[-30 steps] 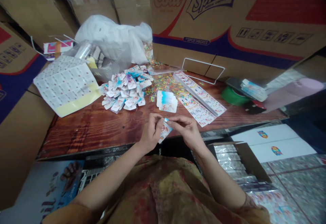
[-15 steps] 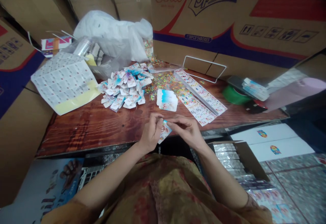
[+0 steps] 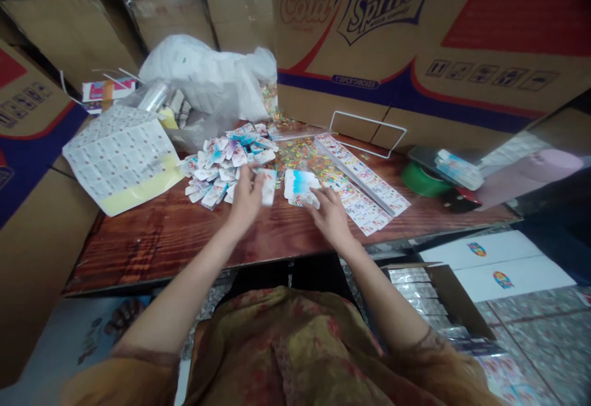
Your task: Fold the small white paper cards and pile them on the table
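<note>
My left hand (image 3: 247, 200) holds a small white-and-blue printed carton (image 3: 268, 187) between thumb and fingers. It is slightly blurred, at the right edge of a heap of similar small cartons (image 3: 217, 163). My right hand (image 3: 331, 214) is at the lower right corner of a stack of flat printed cartons (image 3: 298, 181), with thumb and fingertips pinching at the edge. The stack lies on the brown wooden table (image 3: 194, 234), apart from the heap.
Printed sticker strips (image 3: 364, 181) lie right of the stack, with colourful bits (image 3: 295, 151) scattered behind. A folded printed sheet (image 3: 124, 160) and plastic bag (image 3: 203, 74) are at left. A large cardboard box (image 3: 415, 92) stands behind; green tape (image 3: 420, 181) sits at right.
My hands have parted from the carton they both held near the table's front edge. The left hand moved forward and left with the carton; the right moved forward to the stack.
</note>
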`<state>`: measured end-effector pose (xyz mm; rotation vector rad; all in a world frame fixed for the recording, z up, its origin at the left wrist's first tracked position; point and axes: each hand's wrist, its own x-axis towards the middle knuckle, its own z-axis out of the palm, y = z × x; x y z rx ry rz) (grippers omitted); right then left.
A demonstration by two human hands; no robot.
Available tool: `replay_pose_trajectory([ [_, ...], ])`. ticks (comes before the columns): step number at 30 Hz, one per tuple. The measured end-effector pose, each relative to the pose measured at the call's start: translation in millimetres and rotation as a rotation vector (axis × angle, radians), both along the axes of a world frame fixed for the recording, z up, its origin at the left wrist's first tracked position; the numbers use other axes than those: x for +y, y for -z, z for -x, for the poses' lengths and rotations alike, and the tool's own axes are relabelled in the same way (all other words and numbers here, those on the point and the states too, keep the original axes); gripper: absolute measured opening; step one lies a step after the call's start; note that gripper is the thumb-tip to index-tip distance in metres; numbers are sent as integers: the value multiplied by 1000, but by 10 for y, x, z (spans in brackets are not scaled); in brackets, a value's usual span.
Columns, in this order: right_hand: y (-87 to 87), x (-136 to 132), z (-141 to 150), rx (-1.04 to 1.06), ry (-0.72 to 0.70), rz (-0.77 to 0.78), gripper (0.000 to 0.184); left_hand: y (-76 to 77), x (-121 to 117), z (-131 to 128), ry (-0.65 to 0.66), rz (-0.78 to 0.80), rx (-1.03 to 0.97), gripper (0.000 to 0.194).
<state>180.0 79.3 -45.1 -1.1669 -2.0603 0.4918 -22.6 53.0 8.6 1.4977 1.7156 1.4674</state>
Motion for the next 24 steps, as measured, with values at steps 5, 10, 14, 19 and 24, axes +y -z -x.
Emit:
replay_pose_trajectory([
  [5,64,278,101,-519,52,12,31,-329,716,589,-191,-140,373,40],
  [10,120,366,88,-496,68,36,48,-299,757,594,-289,-70,591,43],
  [14,158,417,50,-424,88,54,42,-24,323,120,-172,-102,661,26],
  [19,212,339,58,-326,102,-9,28,381,-152,-412,9,174,401,17],
  [24,243,344,69,-326,112,31,39,615,-271,-572,27,286,170,20],
])
